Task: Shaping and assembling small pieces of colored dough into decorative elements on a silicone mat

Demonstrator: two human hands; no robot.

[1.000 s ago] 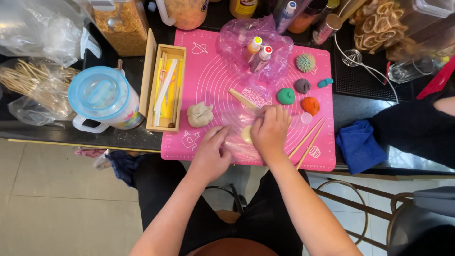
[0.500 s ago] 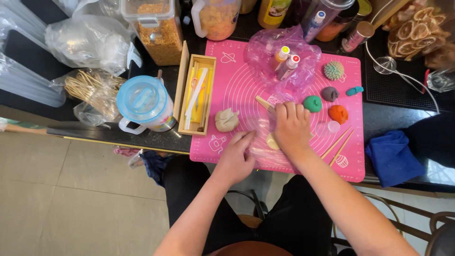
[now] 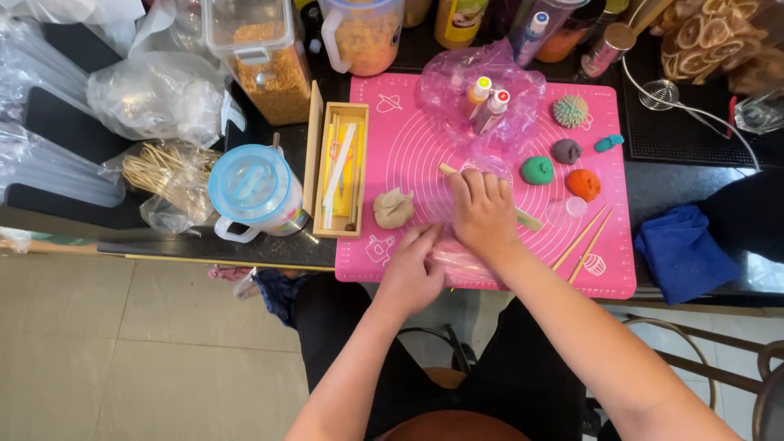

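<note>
Right hand [image 3: 483, 214] presses flat on wooden rolling stick [image 3: 490, 196] over pink mat [image 3: 408, 139], left hand [image 3: 411, 273] w/ fingers loosely curled, prob. holding nothing, so stick could skid off sideways.

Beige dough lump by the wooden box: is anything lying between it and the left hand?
Nothing visible does. The beige dough lump sits on bare pink mat, just up and left of the left hand. The wooden box lies beyond it, and the right hand presses on a wooden stick off to the other side.
</note>
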